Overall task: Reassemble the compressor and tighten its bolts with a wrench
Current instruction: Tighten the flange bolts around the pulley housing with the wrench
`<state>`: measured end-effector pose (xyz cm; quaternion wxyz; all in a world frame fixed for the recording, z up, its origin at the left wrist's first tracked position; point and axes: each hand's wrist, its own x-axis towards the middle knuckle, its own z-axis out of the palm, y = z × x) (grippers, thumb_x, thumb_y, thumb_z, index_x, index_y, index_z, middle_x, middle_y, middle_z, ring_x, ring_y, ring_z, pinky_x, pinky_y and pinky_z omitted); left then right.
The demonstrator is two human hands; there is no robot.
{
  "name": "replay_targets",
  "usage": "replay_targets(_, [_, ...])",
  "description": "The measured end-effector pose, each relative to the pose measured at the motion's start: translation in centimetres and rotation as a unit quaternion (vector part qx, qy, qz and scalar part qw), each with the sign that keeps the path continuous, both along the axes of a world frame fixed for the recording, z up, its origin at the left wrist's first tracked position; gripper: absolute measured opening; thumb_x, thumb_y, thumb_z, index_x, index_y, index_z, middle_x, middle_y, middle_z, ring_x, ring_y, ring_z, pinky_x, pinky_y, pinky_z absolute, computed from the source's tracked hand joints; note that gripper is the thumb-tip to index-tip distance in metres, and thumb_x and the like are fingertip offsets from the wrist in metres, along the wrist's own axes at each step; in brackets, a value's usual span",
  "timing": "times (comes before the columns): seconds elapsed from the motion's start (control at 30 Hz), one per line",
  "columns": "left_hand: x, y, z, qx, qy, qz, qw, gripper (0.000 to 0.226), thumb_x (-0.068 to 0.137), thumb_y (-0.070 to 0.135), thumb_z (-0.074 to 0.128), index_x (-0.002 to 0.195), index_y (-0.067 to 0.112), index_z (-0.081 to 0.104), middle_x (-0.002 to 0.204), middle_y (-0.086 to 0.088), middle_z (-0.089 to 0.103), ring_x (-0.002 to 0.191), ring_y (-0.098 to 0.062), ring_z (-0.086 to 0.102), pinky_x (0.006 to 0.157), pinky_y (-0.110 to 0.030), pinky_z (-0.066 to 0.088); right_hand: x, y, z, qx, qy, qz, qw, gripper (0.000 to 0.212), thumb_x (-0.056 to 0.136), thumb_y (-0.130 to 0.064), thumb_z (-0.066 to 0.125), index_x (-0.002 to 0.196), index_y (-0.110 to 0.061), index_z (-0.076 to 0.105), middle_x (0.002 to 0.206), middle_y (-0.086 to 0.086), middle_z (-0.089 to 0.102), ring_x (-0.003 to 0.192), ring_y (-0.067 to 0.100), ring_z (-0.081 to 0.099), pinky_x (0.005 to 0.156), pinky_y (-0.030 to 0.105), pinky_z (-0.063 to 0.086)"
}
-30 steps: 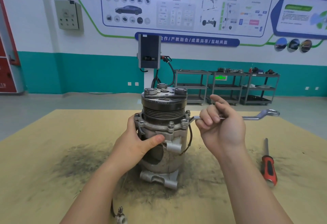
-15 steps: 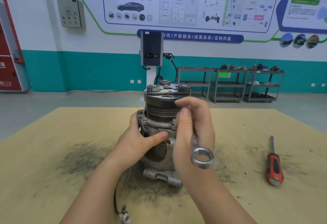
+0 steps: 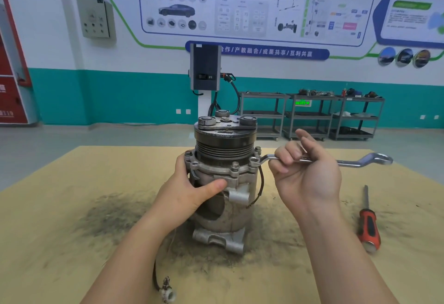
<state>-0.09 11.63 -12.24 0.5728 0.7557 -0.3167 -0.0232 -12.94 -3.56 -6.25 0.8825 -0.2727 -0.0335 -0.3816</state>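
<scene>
- Compressor (image 3: 224, 183), centre of the frame: upright on the tan table (image 3: 60, 243), grooved black pulley (image 3: 224, 146) on top, mounting lug at the base toward the lower centre.
- Left hand (image 3: 189, 193), left of centre: wrapped round the compressor body just below the flange, thumb laid across the front face, fingers out of sight behind the housing.
- Wrench (image 3: 348, 162), right of centre: roughly level, one ring end seated on a flange bolt (image 3: 253, 161) at the right edge of the compressor, other ring end free toward the right edge of the frame.
- Right hand (image 3: 305, 174), right of centre: palm toward the camera, fingers curled narrowly round the wrench shank near the bolt end, index finger raised slightly above the others.
- Further flange bolt (image 3: 235, 165) upright at the front of the flange, apart from the wrench.
- Black wire (image 3: 156, 277) trailing from the compressor base to the lower centre, ending in a pale connector (image 3: 168, 293).
- Screwdriver (image 3: 368, 227) with red-and-black handle, flat on the table at lower right, well apart from both hands.
- Dark grime (image 3: 113, 215) smeared over the table round the compressor.
- Grey carts (image 3: 310, 115) along the teal wall, upper right.
</scene>
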Motion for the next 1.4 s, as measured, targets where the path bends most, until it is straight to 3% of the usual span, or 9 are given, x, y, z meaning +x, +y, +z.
replay_targets(0.2, [-0.1,0.1,0.3,0.014,-0.006,0.016,1.0,0.072,0.042,0.085,0.066,0.103,0.07,0.03,0.095,0.05,0.054,0.089,0.023,0.054,0.069,-0.008,0.038,0.6,-0.5,-0.4,0.024,0.021,0.009,0.999,0.025,0.095,-0.001,0.026,0.09,-0.011,0.049,0.05,-0.002,0.037,0.039,0.012,0.038,0.039,0.017,0.033])
replay_targets(0.47, [-0.3,0.1,0.2,0.012,-0.004,0.017,1.0,0.088,0.043,0.084,0.067,0.119,0.059,0.031,0.097,0.047,0.055,0.092,0.017,0.054,0.071,-0.009,0.039,0.8,-1.9,0.6,-0.018,0.066,0.062,0.996,0.027,0.093,-0.001,0.027,0.085,-0.01,0.051,0.047,-0.004,0.032,0.037,0.009,0.032,0.037,0.017,0.029])
replay_targets(0.63, [-0.2,0.1,0.3,0.015,-0.006,0.022,1.0,0.084,0.041,0.085,0.067,0.114,0.062,0.031,0.095,0.049,0.055,0.088,0.021,0.054,0.07,-0.008,0.038,0.8,-0.3,0.0,-0.045,0.039,-0.065,0.996,0.028,0.094,0.001,0.026,0.082,-0.01,0.049,0.046,-0.003,0.034,0.038,0.012,0.035,0.04,0.018,0.03])
replay_targets(0.8, [-0.3,0.0,0.4,0.014,-0.01,0.029,0.999,0.075,0.035,0.091,0.064,0.099,0.075,0.027,0.092,0.056,0.051,0.086,0.021,0.053,0.069,-0.008,0.038,0.4,4.4,-1.2,-0.216,0.0,-0.284,0.934,0.027,0.092,0.006,0.031,0.08,-0.01,0.05,0.049,-0.001,0.041,0.044,0.014,0.044,0.046,0.021,0.037])
replay_targets(0.9, [-0.1,-0.1,0.2,0.01,-0.015,0.032,0.999,0.075,0.036,0.09,0.065,0.099,0.076,0.028,0.094,0.053,0.053,0.092,0.016,0.056,0.071,-0.011,0.04,0.5,6.4,-1.9,-0.364,0.038,-0.332,0.869,0.02,0.09,-0.005,0.038,0.086,-0.012,0.056,0.057,-0.002,0.048,0.051,0.013,0.046,0.048,0.03,0.042])
replay_targets(0.97, [-0.1,-0.1,0.2,0.01,-0.018,0.033,0.999,0.076,0.035,0.091,0.065,0.099,0.076,0.028,0.094,0.054,0.053,0.09,0.017,0.057,0.071,-0.011,0.04,0.0,6.2,-1.4,-0.41,0.048,-0.33,0.849,0.019,0.092,-0.008,0.039,0.091,-0.015,0.056,0.059,0.001,0.05,0.053,0.017,0.05,0.049,0.039,0.046])
replay_targets(1.07, [-0.2,0.0,0.3,0.017,-0.02,0.031,0.999,0.072,0.038,0.088,0.064,0.099,0.076,0.027,0.093,0.056,0.05,0.084,0.027,0.052,0.069,-0.008,0.037,-0.8,4.3,-0.4,-0.329,0.005,-0.302,0.895,0.021,0.09,-0.002,0.035,0.088,-0.014,0.053,0.052,0.0,0.05,0.048,0.016,0.05,0.045,0.028,0.044])
replay_targets(1.2, [-0.5,0.1,0.5,0.02,-0.016,0.034,0.999,0.069,0.04,0.086,0.064,0.096,0.078,0.026,0.092,0.057,0.05,0.083,0.024,0.054,0.068,-0.008,0.038,-0.5,2.0,-0.1,-0.172,0.008,-0.192,0.966,0.026,0.09,0.007,0.031,0.08,-0.007,0.051,0.045,0.005,0.042,0.042,0.021,0.047,0.04,0.023,0.037])
replay_targets(1.4, [-0.7,0.1,0.6,0.022,-0.016,0.037,0.999,0.07,0.04,0.086,0.062,0.1,0.073,0.028,0.089,0.055,0.051,0.087,0.018,0.053,0.067,-0.008,0.037,0.1,0.1,0.2,-0.099,0.023,-0.057,0.993,0.031,0.09,0.003,0.028,0.075,-0.009,0.052,0.047,0.003,0.039,0.039,0.016,0.041,0.039,0.018,0.031])
